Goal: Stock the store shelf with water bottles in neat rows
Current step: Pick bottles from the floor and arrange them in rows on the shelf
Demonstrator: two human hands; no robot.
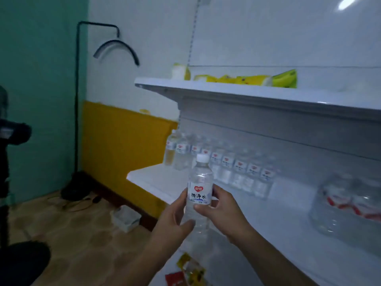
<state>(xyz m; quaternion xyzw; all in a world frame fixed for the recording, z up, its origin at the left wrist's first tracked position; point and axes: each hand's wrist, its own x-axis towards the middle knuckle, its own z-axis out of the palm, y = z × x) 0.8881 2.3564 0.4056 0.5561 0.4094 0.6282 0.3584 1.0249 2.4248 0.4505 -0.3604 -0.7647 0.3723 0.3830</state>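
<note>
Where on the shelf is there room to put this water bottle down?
The bottle can go on the bare front strip of the middle shelf, before the row of bottles. Another bare patch lies between that row and the wrapped pack. Along the back wall it is crowded.

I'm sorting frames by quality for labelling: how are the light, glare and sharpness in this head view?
Head view: dim, bluish light; a bright glare patch on the panel at top right; the held bottle, gripped by the left hand and right hand, is fairly sharp with a readable label; the row of bottles and the wrapped pack on the shelf are smeared; the wide-angle lens tilts the shelves.
</note>
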